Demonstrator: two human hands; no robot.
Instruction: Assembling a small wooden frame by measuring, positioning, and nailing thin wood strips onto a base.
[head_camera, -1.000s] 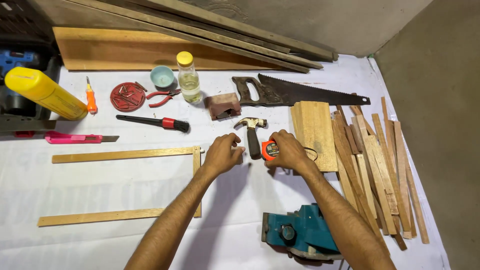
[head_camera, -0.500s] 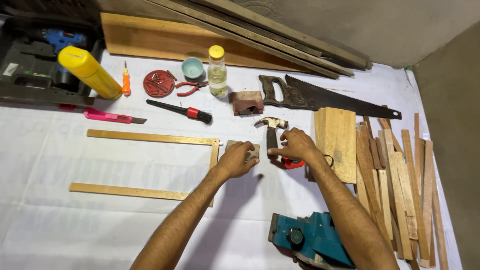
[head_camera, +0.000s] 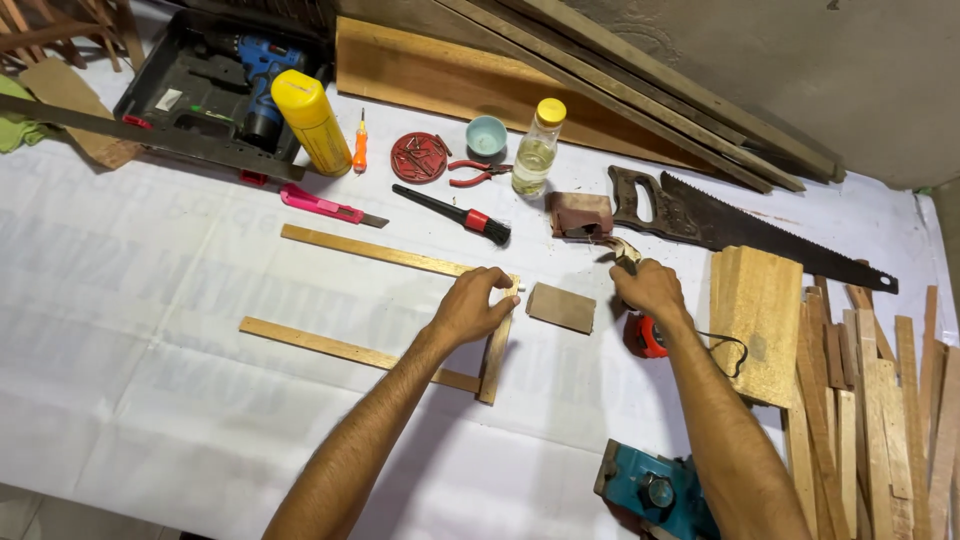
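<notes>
My left hand (head_camera: 472, 308) rests on the top right corner of a frame of thin wooden strips (head_camera: 370, 254). Its fingers are pinched on a small pale nail (head_camera: 520, 287) at that corner. My right hand (head_camera: 650, 288) is closed around the handle of a claw hammer (head_camera: 622, 250), whose metal head shows just above my knuckles. A flat brown sanding block (head_camera: 560, 307) lies between my two hands. An orange tape measure (head_camera: 645, 340) lies just below my right wrist.
A handsaw (head_camera: 740, 225), a wooden board (head_camera: 755, 320) and several wood offcuts (head_camera: 880, 400) lie to the right. A blue electric planer (head_camera: 655, 490) sits at the near edge. Behind lie a brush (head_camera: 455, 212), pink knife (head_camera: 325, 207), bottle (head_camera: 535, 150), yellow can (head_camera: 312, 122) and drill case (head_camera: 215, 90).
My left hand moved left from the sanding block to the frame corner. My right hand left the tape measure and closed on the hammer. The view shifted, showing more of the drill case.
</notes>
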